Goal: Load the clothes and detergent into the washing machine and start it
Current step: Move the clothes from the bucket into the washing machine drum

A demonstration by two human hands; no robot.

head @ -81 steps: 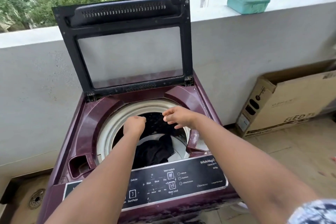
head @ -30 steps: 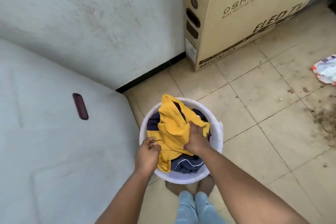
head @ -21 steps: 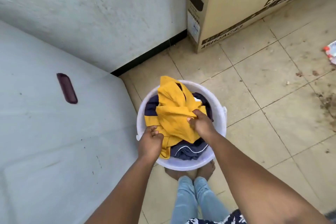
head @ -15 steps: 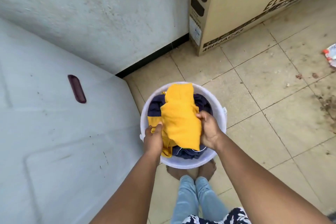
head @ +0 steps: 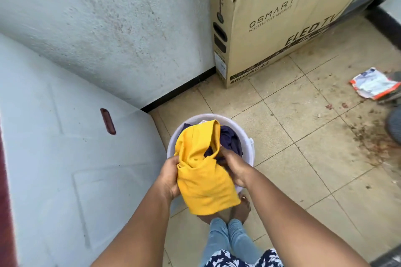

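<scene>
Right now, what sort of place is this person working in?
Probably a home laundry corner: a white bucket of clothes on a stained tiled floor, the washing machine's side beside it, a TV carton against the wall.

Readable text: only on the cardboard box [head: 271,17]

Broad face reads "QSMART", small tagline beneath it too fine to read; lower down "ELED TV", cut off at the right; bottom edge code looks like "46HJAC43", last characters uncertain; top flap shows partial upside-down letters, not legible; narrow side has a white sticker, print too small; crumpled packet [head: 374,83] on the floor has print, unreadable
</scene>
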